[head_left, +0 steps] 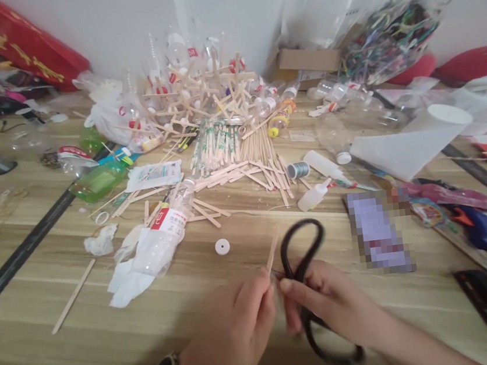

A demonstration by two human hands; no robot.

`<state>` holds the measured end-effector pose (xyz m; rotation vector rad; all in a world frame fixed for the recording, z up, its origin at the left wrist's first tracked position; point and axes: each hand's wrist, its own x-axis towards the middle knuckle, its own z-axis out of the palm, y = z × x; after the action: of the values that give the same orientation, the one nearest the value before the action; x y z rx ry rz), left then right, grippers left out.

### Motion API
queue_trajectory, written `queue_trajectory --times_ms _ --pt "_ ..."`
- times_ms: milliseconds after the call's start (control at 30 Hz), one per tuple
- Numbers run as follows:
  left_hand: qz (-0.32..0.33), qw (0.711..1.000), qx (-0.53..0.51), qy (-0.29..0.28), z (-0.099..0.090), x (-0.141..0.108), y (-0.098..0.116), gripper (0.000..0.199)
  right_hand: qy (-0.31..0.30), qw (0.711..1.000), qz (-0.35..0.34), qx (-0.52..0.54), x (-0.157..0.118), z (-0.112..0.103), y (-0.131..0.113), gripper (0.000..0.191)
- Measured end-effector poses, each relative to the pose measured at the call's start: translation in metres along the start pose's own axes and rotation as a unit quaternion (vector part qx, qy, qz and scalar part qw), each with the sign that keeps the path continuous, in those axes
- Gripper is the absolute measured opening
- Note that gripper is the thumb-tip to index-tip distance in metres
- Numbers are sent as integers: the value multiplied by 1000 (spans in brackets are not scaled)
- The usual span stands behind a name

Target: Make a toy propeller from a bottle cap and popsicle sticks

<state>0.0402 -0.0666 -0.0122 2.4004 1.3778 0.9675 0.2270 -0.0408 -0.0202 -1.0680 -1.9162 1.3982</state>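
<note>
Bottle label: on the clear plastic bottle (172,228) we see a red panel with white writing and smaller Chinese characters, too faint for us to read surely.
Gold writing: large characters run along the long red item (28,46) at the upper left; we cannot make them out.
Left grip (251,310): our fingers pinch the slim, flat, pale wooden stick (273,248) near its lower end.
Stick position: it rises just beyond our left fingertips, above the light wood-grain tabletop (90,346).
Stick axis: its length runs away from us, leaning slightly right, with the free end pointing towards the far side.
Right grip (322,299): we have our hand closed around the black-handled scissors (298,274), near where the handles meet.
Scissors axis: one loop points up and away, the other down towards us; a little dark metal shows between our hands, beside the stick, and we cannot tell whether they touch.
White disc (218,251): round, with a central hole, it lies beyond our left grip.
</note>
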Motion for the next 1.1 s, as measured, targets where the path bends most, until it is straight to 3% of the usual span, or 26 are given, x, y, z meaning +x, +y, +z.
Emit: queue_trajectory --times_ms 67,100,167,200,267,300,367,400,467,533,600,633,667,733,767,833,867,933,967,1000,1033,1100 --pt "29 999 35 17 3 0 -2 21 -71 983 102 136 2 2 -1 44" --pt "32 998 42 19 4 0 -3 21 -66 984 104 132 3 3 -2 44" --pt "15 999 27 18 5 0 -3 22 13 1000 -5 -16 3 3 0 40" --pt "-1 1000 7 15 4 0 -2 22 69 985 -87 -135 2 2 2 36" --pt "-35 999 -39 1 3 0 0 17 159 897 -229 -343 -2 0 6 26" --pt "-50 997 -57 -7 2 -1 2 15 179 853 -269 -409 -4 0 8 26" --pt "-72 994 -79 -22 1 -2 3 12 185 811 -290 -473 -6 -1 10 29" --pt "-76 993 -81 -26 1 -2 3 11 187 809 -288 -477 -7 0 11 29" --pt "-66 995 -69 -30 2 -2 2 13 193 837 -269 -436 -7 2 10 25" --pt "-32 998 -39 -25 3 -2 1 19 164 914 -201 -310 -5 4 7 26" --pt "11 1000 -4 -6 4 0 -1 23 69 992 -58 -88 -4 6 5 36" --pt "28 1000 10 6 4 0 -2 23 16 999 22 36 -3 6 3 40" --pt "43 999 19 18 5 1 -2 22 -27 986 89 142 -2 7 2 42" --pt "59 997 29 33 5 2 -2 21 -61 961 140 231 -1 6 1 44" --pt "56 997 30 34 5 2 -2 22 -45 972 120 195 -1 6 1 43" --pt "33 999 18 28 5 2 0 25 28 1000 -6 -9 -1 3 2 36" --pt "11 1000 5 21 4 1 1 25 78 983 -91 -142 -1 1 2 31" --pt "-34 999 -31 0 3 -1 2 20 162 889 -234 -358 -3 -1 4 25" --pt "-51 998 -44 -7 2 -2 3 17 184 847 -271 -419 -3 -2 4 25" --pt "-59 997 -48 -11 2 -2 3 15 195 827 -285 -444 -3 -2 5 25" --pt "-56 997 -45 -11 2 -2 3 14 199 831 -283 -435 -4 -2 5 24" --pt "-26 999 -21 3 3 0 2 17 166 905 -221 -323 -3 0 4 24"
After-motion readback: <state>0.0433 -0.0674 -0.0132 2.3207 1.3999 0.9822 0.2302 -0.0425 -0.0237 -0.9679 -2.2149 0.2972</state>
